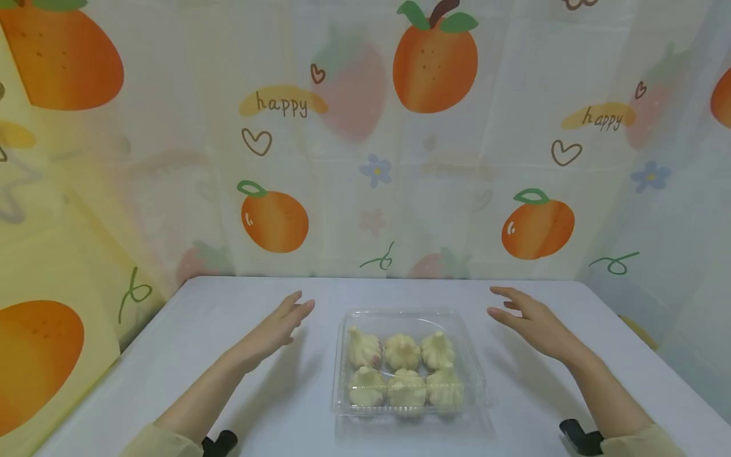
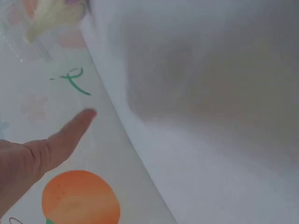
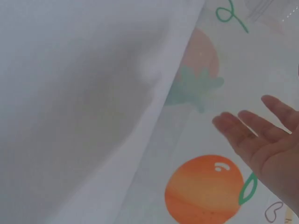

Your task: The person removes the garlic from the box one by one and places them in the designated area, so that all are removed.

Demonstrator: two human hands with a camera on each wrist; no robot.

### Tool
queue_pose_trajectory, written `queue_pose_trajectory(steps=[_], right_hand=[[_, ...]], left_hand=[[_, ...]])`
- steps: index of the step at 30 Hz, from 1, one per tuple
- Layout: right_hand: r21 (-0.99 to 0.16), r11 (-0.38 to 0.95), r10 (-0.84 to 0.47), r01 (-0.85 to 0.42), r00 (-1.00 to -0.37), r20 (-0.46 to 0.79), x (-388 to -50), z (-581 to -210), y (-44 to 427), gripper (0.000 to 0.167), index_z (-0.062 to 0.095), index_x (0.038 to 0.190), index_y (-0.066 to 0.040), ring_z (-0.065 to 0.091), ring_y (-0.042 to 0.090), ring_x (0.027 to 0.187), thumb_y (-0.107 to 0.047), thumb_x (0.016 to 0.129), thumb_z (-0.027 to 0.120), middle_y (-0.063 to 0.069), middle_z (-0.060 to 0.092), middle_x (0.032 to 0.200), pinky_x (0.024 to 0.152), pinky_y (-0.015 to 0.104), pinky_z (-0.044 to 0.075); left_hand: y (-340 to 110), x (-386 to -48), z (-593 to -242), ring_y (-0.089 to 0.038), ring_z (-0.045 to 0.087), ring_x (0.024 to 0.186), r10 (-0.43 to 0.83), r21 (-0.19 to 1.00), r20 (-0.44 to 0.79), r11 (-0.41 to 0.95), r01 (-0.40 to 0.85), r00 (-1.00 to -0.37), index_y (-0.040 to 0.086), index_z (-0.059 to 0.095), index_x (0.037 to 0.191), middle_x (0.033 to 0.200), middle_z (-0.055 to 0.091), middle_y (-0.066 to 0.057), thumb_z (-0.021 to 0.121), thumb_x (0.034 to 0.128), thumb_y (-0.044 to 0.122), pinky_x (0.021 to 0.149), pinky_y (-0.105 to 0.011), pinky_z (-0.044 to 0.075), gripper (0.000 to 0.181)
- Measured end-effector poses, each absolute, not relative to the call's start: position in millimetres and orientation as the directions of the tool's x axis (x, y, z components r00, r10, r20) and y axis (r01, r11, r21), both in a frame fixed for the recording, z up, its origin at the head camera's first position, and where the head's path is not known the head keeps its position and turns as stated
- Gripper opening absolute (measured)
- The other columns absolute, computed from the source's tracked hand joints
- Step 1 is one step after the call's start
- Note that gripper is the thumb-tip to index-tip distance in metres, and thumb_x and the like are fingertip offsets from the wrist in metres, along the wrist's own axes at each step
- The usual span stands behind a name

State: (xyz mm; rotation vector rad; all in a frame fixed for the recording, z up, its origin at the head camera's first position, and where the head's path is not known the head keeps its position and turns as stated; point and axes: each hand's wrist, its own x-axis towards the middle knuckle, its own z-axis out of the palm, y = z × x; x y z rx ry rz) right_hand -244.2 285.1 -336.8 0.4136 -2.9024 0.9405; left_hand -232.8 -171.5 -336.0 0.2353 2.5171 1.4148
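A hand could pass left or right of the plastic box (image 1: 365, 410) — printed cloth (image 1: 342, 190) bars the far side.

Fruit-printed backdrop (image 1: 342, 171) hanging beyond left hand (image 1: 276, 329) and right hand (image 1: 535, 325)
Beneath both, a white table (image 1: 311, 397) is stretching out (softly shadowed).

Lettering, fruit-print backdrop (image 1: 342, 206)
Brown lowercase "happy", twice: once on the left yellow patch (image 1: 283, 101), once on the right yellow patch (image 1: 598, 117).
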Motion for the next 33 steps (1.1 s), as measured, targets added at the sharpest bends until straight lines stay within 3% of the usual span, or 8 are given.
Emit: queue_pose_trajectory(steps=[3, 8, 15, 18, 23, 33], right_hand=[[-0.61, 0.744, -0.25, -0.273, -0.96, 0.124, -244.9, -336.4, 281.3, 0.062, 0.041, 0.149, -0.012, 0.05, 0.043, 0.133, -0.047, 0.099, 0.053, 0.017, 0.045, 0.152, 0.096, 0.061, 0.049], [-0.711, 0.643, -0.306, -0.284, -0.947, 0.102, -247.5, -338.1, 278.7, 0.058, 0.042, 0.147, -0.007, 0.055, 0.039, 0.129, -0.039, 0.1, 0.055, 0.018, 0.046, 0.151, 0.099, 0.051, 0.053], [-0.842, 0.484, -0.381, -0.237, -0.924, 0.041, -253.0, -343.5, 276.2, 0.059, 0.039, 0.146, -0.002, 0.05, 0.043, 0.132, -0.032, 0.099, 0.058, 0.022, 0.039, 0.153, 0.097, 0.034, 0.056], [-0.876, 0.43, -0.412, -0.218, -0.911, 0.025, -255.3, -345.9, 274.2, 0.058, 0.039, 0.146, 0.0, 0.046, 0.046, 0.134, -0.028, 0.098, 0.059, 0.024, 0.037, 0.154, 0.098, 0.033, 0.056], [-0.912, 0.368, -0.457, -0.18, -0.889, -0.009, -257.6, -349.0, 270.5, 0.06, 0.037, 0.146, 0.002, 0.051, 0.038, 0.132, -0.024, 0.098, 0.061, 0.028, 0.033, 0.155, 0.099, 0.032, 0.056], [-0.916, 0.376, -0.459, -0.139, -0.887, -0.054, -259.5, -353.2, 262.0, 0.063, 0.037, 0.147, 0.002, 0.054, 0.033, 0.131, -0.023, 0.095, 0.064, 0.028, 0.038, 0.153, 0.099, 0.033, 0.056]], left_hand=[[-168.1, -228.2, -335.4, -0.044, 0.035, 0.144, 0.277, 0.915, -0.165, 0.401, -0.042, -0.947, 0.007, 0.007, 0.158, 0.163, 0.021, -0.02, 0.039, 0.1014, 0.055, 0.111, -0.055, 0.043, 0.08], [-158.8, -221.8, -336.5, -0.042, 0.046, 0.136, 0.312, 0.954, -0.193, 0.282, -0.103, -0.93, 0.007, 0.014, 0.157, 0.159, 0.025, -0.024, 0.043, 0.1004, 0.051, 0.098, -0.047, 0.055, 0.077], [-149.6, -214.4, -339.8, -0.037, 0.053, 0.127, 0.355, 0.967, -0.21, 0.215, -0.139, -0.911, 0.006, 0.018, 0.155, 0.156, 0.029, -0.026, 0.047, 0.0989, 0.05, 0.092, -0.043, 0.058, 0.078], [-148.3, -211.6, -341.0, -0.034, 0.055, 0.124, 0.374, 0.966, -0.216, 0.213, -0.143, -0.902, 0.006, 0.017, 0.156, 0.156, 0.028, -0.027, 0.048, 0.0985, 0.048, 0.091, -0.043, 0.058, 0.078], [-147.8, -205.6, -346.1, -0.027, 0.059, 0.115, 0.413, 0.959, -0.248, 0.233, -0.162, -0.876, 0.007, 0.015, 0.156, 0.157, 0.025, -0.026, 0.049, 0.0984, 0.048, 0.088, -0.041, 0.059, 0.079], [-134.8, -187.6, -356.6, -0.019, 0.059, 0.096, 0.406, 0.951, -0.291, 0.221, -0.216, -0.866, 0.006, 0.005, 0.157, 0.152, 0.031, -0.027, 0.054, 0.0968, 0.041, 0.081, -0.035, 0.059, 0.086]])
